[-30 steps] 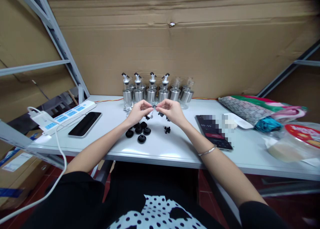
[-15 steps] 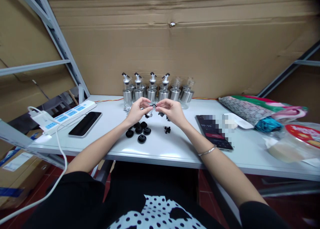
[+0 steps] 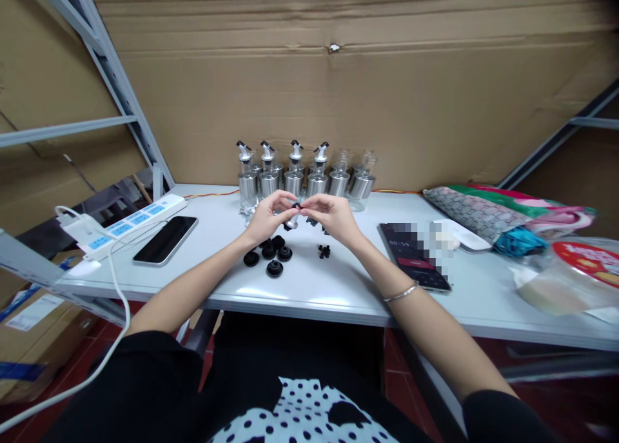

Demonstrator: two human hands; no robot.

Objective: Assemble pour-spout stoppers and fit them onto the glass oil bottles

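My left hand [image 3: 267, 217] and my right hand [image 3: 331, 215] meet above the table, fingertips pinched together. Between them is a small pour spout [image 3: 293, 222], silvery with a black piece [image 3: 296, 206] at its top; fingers hide much of it. Nearer me on the table lie several round black stoppers [image 3: 274, 269]. A small cluster of black parts [image 3: 324, 251] is below my right hand. More silvery and black parts lie partly hidden behind my hands. Past them stand rows of glass and steel bottles [image 3: 316, 184]; several in front carry pour spouts with black flaps.
Left on the white table [image 3: 232, 285] are a power strip [image 3: 135, 224] with a cable and a dark phone [image 3: 166, 240]. To the right lie another phone [image 3: 414, 256], a white case [image 3: 464, 235], a patterned bag [image 3: 464, 211] and a red-lidded tub [image 3: 587, 262]. Cardboard stands behind.
The black piece between my fingertips has turned and now looks curved rather than flat. Both hands have shifted only slightly; the things on the table stay put.
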